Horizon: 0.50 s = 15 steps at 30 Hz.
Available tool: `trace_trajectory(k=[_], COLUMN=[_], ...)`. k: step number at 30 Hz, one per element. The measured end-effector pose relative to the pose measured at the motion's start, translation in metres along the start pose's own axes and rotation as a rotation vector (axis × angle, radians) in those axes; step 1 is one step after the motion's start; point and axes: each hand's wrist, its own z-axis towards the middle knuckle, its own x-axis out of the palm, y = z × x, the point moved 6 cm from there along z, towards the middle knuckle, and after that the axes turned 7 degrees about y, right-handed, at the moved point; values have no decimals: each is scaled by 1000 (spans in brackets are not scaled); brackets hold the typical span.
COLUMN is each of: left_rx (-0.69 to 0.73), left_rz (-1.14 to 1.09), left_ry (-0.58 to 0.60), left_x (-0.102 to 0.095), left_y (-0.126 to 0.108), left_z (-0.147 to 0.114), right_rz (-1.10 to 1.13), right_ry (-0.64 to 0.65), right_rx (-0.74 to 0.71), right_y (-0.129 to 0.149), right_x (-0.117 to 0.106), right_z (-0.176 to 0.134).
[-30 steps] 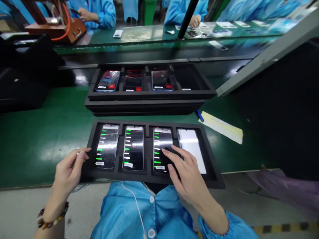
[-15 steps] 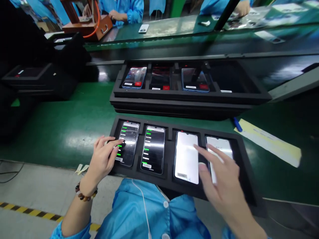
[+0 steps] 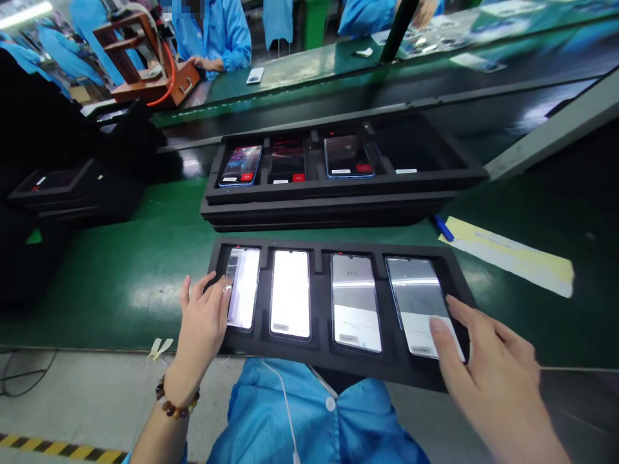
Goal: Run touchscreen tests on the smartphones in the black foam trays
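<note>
A black foam tray (image 3: 320, 296) holds several smartphones in separate slots. At the left, my left hand (image 3: 206, 316) has its fingers apart, with the fingertips at the left edge of the leftmost smartphone (image 3: 245, 290). Beside it, the second smartphone (image 3: 290, 293) shows a plain white screen. Grey and white fill the screen of the third smartphone (image 3: 355, 303). My right hand (image 3: 498, 361) is at the rightmost smartphone (image 3: 416, 296), its thumb over the lower screen and its index finger by the right edge. That phone sits slightly slanted in its slot.
Behind stands a stack of black trays (image 3: 333, 193) with more phones in the top one. A blue pen (image 3: 443, 228) and a yellow-white paper strip (image 3: 512, 254) lie to the right. Black cases (image 3: 72, 187) stand at left. Across the bench, a co-worker's hand (image 3: 206, 63) rests near a wooden box (image 3: 169, 87).
My right hand has moved right, from the third phone to the rightmost. The two left screens turned from dark lists to white. The third is now partly grey. My left hand stays by the leftmost phone.
</note>
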Motion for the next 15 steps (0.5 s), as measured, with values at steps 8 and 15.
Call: trace_trajectory(k=[8, 15], left_rx=[-295, -406], left_rz=[-427, -759], left_ry=[-76, 166], left_x=[-7, -5], left_y=[16, 6], left_z=[1, 16], right_rz=[337, 916], right_ry=[16, 181], right_rx=[170, 251], right_y=[-10, -19], right_x=[-4, 7], right_z=[-3, 22])
